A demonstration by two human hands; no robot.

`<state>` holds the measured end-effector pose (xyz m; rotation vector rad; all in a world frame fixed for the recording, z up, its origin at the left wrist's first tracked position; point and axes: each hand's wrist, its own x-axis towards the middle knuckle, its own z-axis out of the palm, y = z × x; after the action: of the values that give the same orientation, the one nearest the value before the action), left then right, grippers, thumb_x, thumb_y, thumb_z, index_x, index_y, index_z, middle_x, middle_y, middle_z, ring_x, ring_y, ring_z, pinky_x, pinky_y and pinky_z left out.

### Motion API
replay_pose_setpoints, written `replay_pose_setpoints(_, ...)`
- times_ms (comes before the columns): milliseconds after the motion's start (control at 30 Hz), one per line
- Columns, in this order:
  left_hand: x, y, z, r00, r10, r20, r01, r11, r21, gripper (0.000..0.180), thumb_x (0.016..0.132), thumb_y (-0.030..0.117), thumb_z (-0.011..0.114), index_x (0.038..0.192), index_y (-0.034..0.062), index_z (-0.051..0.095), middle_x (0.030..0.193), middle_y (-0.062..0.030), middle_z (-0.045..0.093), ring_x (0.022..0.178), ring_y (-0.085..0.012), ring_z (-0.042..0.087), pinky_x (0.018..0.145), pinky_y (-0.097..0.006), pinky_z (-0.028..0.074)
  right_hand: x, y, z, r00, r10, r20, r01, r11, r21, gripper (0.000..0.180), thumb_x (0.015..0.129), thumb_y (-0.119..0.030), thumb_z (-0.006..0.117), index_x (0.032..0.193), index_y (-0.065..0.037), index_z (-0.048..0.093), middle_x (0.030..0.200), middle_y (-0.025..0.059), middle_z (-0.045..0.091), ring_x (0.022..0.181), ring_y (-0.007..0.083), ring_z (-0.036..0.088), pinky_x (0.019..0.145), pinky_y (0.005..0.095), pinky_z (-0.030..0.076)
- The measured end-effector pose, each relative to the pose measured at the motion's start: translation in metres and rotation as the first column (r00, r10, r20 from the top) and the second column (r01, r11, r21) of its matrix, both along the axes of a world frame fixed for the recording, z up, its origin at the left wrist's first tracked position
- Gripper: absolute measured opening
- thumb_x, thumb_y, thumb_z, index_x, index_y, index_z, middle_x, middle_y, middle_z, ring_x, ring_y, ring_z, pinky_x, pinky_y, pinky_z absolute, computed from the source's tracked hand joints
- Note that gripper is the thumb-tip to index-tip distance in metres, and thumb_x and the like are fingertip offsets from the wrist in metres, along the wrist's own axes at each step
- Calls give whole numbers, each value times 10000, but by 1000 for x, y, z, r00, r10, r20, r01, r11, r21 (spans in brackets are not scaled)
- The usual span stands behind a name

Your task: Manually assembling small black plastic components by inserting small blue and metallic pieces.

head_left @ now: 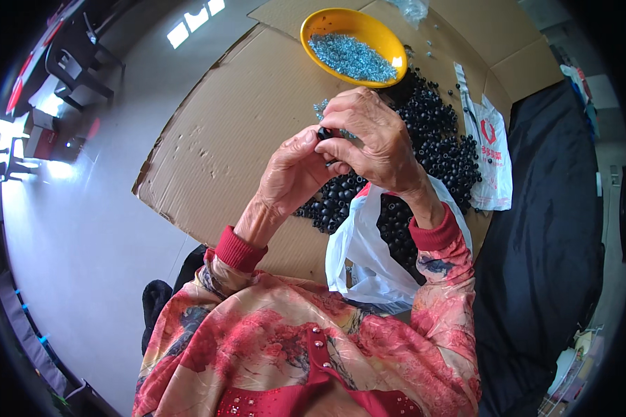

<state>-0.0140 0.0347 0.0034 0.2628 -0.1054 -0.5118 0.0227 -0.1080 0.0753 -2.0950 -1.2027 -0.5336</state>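
Over the cardboard, my hands meet in front of me. My left hand (292,167) is closed, its thumb and fingers pinching a small round black part (323,133). Curled against the same part is my right hand (375,135), with its thumb and fingertips close around it. A bit of clear bluish material shows between the right fingers, too small to make out. Behind the hands lies a spread pile of black ring-like parts (435,115). A yellow bowl (398,48) beyond them holds many small clear-blue pieces (351,58).
An open white plastic bag (351,257) with more black parts sits under my right forearm. A flattened white printed bag (492,149) lies right of the pile. The cardboard (215,125) spans the work area, with black cloth (542,229) to its right. Chairs (76,66) stand far left.
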Motion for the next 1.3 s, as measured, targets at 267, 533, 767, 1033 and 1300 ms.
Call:
replay_pose_setpoints(267,13,5,-6,991,135,5,-135,987,93,213,860,216,548,939,20,573,855,-61,597,805,-166,578,800,-373,473,15,-14,15,997,-55,44,58,997,-56,295,667,-128,727,918,-18,618,861,98,625,810,216,607,731,310,479)
replay_pose_setpoints(533,30,14,-7,980,193,56,-194,981,18,183,865,214,541,915,44,586,848,-58,589,764,-134,527,768,-329,447,47,-84,-19,838,-410,-359,350,910,-223,97,754,-88,598,796,-9,637,686,96,628,608,162,611,559,268,481)
replay_pose_setpoints(767,35,12,-10,966,225,127,-240,964,115,213,887,230,504,953,40,576,883,-65,603,782,-133,553,792,-340,451,70,-98,-87,807,-497,-319,387,853,-350,153,757,-122,529,784,-31,650,747,152,638,694,312,628,658,384,500)
replay_pose_setpoints(1033,36,13,-15,960,270,79,-280,941,188,183,893,191,510,951,20,542,875,-80,588,763,-140,565,725,-337,484,84,-73,-111,793,-551,-261,429,808,-404,168,762,-176,568,765,-35,658,717,176,627,686,335,623,664,390,499)
replay_pose_setpoints(1300,35,9,-15,965,246,96,-261,942,210,202,896,229,498,961,42,538,882,-62,567,780,-138,540,751,-334,458,86,-70,-111,820,-524,-229,418,822,-386,130,742,-138,585,722,-22,640,669,163,619,651,314,625,611,369,493)
